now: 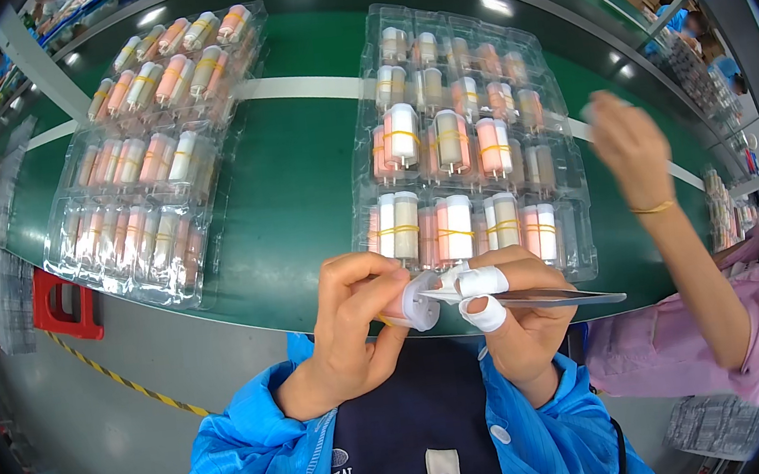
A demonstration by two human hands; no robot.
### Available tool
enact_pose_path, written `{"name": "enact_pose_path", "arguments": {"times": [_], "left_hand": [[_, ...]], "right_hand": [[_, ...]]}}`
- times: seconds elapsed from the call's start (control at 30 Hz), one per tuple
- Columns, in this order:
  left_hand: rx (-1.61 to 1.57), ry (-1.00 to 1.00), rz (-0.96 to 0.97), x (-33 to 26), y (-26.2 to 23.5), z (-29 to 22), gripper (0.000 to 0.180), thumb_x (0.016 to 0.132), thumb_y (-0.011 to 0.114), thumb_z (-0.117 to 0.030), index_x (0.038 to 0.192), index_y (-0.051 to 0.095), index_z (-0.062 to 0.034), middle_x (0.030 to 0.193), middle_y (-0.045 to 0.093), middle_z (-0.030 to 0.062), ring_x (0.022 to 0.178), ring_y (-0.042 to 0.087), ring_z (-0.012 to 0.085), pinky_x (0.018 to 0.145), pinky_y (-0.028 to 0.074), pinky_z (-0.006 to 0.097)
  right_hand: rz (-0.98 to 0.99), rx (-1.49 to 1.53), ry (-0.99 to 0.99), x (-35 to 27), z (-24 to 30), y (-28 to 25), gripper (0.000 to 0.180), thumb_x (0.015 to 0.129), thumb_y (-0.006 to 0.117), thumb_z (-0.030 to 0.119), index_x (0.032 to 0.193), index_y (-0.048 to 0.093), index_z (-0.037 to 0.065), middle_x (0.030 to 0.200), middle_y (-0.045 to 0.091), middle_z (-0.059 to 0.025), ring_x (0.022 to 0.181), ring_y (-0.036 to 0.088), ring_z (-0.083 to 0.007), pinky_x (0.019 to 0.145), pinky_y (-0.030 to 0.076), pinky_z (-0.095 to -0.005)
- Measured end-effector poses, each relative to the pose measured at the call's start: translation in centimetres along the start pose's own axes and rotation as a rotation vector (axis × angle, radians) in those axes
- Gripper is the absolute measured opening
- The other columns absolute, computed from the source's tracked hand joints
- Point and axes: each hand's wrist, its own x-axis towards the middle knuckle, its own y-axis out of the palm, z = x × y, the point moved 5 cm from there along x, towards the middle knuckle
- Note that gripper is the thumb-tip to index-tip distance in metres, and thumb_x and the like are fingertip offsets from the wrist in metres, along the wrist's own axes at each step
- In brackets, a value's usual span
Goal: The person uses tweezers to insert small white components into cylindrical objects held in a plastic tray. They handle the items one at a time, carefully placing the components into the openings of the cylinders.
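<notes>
My left hand is closed around a banded bundle of small cylinders, tipped so that its whitish end faces right. Pink shows on its side, beside a bit of yellow band. In my right hand is a pair of metal tweezers, with the fingers pinched round it and white tape on the fingertips. The tweezers' tips meet the whitish end of the bundle. Just beyond both hands, a clear plastic tray holds rows of similar pink, white and grey cylinders, bound with yellow bands.
More filled clear trays lie on the green work surface to the left. On the right, a co-worker's blurred hand reaches over the surface from a pink sleeve. A red plastic stool stands on the floor at left.
</notes>
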Motion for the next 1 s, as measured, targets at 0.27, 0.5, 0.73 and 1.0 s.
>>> {"name": "enact_pose_path", "arguments": {"times": [0.27, 0.5, 0.73, 1.0], "left_hand": [[-0.022, -0.012, 0.0, -0.4, 0.2, 0.6, 0.058, 0.064, 0.069, 0.012, 0.118, 0.051, -0.0003, 0.111, 0.055, 0.0185, 0.095, 0.054, 0.0318, 0.078, 0.046, 0.037], [0.06, 0.028, 0.025, 0.0, 0.0, 0.2, 0.055, 0.064, 0.067, 0.011, 0.116, 0.054, -0.0007, 0.109, 0.057, 0.0164, 0.092, 0.053, 0.0317, 0.078, 0.044, 0.038], [0.17, 0.12, 0.082, -0.1, 0.3, 0.1, 0.049, 0.065, 0.065, 0.011, 0.111, 0.056, -0.0011, 0.106, 0.058, 0.0145, 0.089, 0.052, 0.0305, 0.078, 0.044, 0.038], [-0.058, -0.078, 0.048, -0.6, -0.1, 0.9, 0.054, 0.066, 0.069, 0.008, 0.116, 0.053, -0.0009, 0.111, 0.057, 0.0175, 0.093, 0.055, 0.0321, 0.079, 0.046, 0.037]], "right_hand": [[0.034, -0.036, 0.002, 0.1, -0.5, -0.1, 0.017, 0.077, 0.073, 0.0, 0.093, 0.068, -0.003, 0.085, 0.069, -0.0162, 0.075, 0.067, -0.0202, 0.065, 0.053, -0.0284], [0.098, -0.149, -0.054, 0.5, 0.2, 0.3, 0.015, 0.078, 0.07, -0.001, 0.093, 0.067, -0.002, 0.082, 0.068, -0.015, 0.073, 0.066, -0.0193, 0.063, 0.052, -0.0268], [0.283, -0.216, 0.043, 1.6, 1.0, 0.3, 0.012, 0.079, 0.067, -0.002, 0.091, 0.067, -0.002, 0.082, 0.067, -0.0131, 0.07, 0.065, -0.0168, 0.061, 0.05, -0.0266], [-0.009, 0.201, 0.093, 0.5, -0.4, -0.6, 0.016, 0.079, 0.068, -0.002, 0.094, 0.066, -0.004, 0.088, 0.066, -0.0137, 0.08, 0.064, -0.0185, 0.071, 0.051, -0.0292]]}}
